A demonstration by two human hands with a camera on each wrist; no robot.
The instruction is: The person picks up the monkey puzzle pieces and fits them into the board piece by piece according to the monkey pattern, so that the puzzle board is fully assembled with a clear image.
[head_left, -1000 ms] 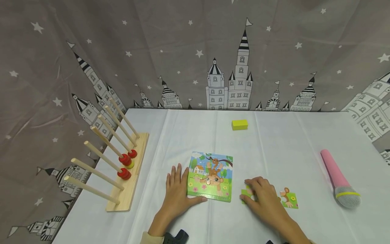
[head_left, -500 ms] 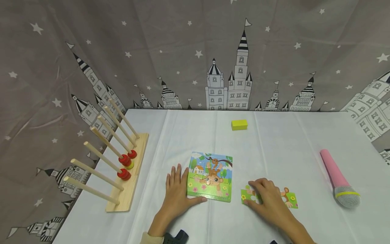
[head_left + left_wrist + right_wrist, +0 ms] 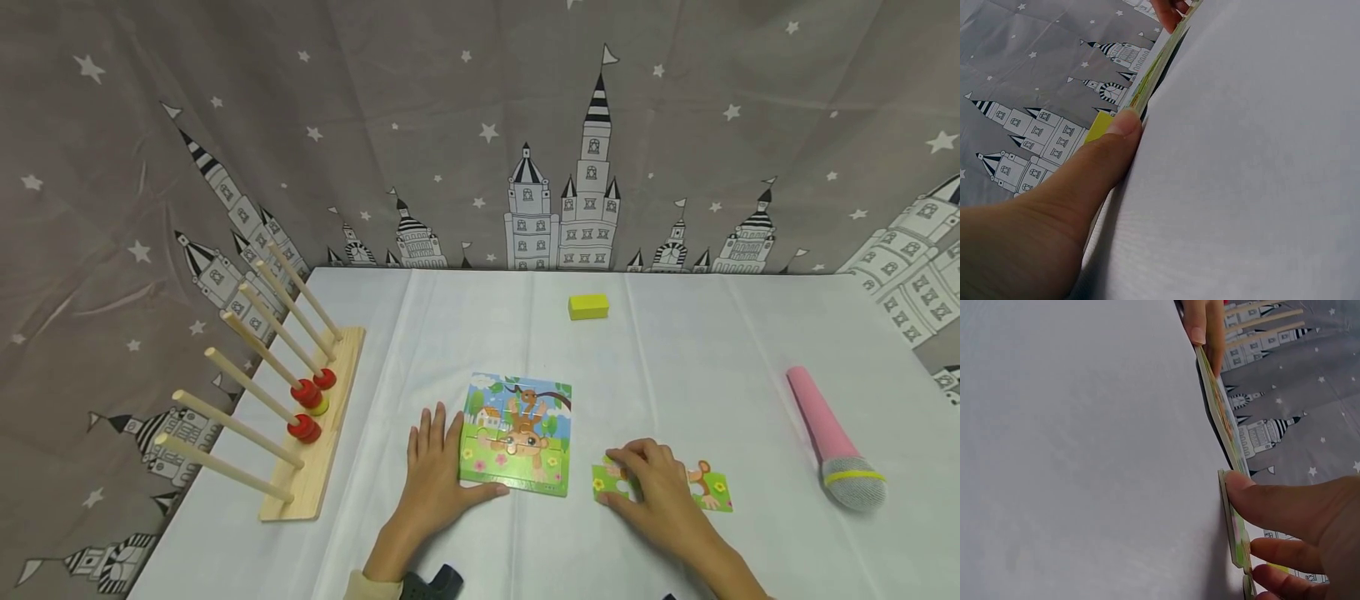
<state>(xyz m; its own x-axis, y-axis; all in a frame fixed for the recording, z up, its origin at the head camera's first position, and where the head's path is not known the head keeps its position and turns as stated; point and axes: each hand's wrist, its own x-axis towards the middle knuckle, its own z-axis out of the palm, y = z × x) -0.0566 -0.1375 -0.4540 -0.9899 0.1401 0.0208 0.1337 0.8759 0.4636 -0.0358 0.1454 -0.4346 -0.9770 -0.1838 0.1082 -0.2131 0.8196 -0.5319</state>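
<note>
A square monkey jigsaw puzzle (image 3: 516,433) lies flat on the white table. My left hand (image 3: 431,475) rests beside it with fingers straight along its left side, and the thumb touches its near edge in the left wrist view. To the right of the puzzle, my right hand (image 3: 660,500) pinches a loose green puzzle piece (image 3: 602,482) between thumb and fingers, partly covering it. The right wrist view shows the thumb on the edge of this piece (image 3: 1233,534). Another puzzle piece (image 3: 716,492), with a brown animal and a yellow flower, lies just right of that hand.
A wooden peg stand (image 3: 337,400) with red and yellow rings on some pegs stands at the left. Behind the puzzle sits a yellow block (image 3: 588,307). At the right lies a pink toy microphone (image 3: 828,425). A grey castle-print curtain (image 3: 435,100) hangs behind the table.
My right hand has shifted slightly toward the near right, uncovering more of the green puzzle piece. My left hand stays in place beside the puzzle.
</note>
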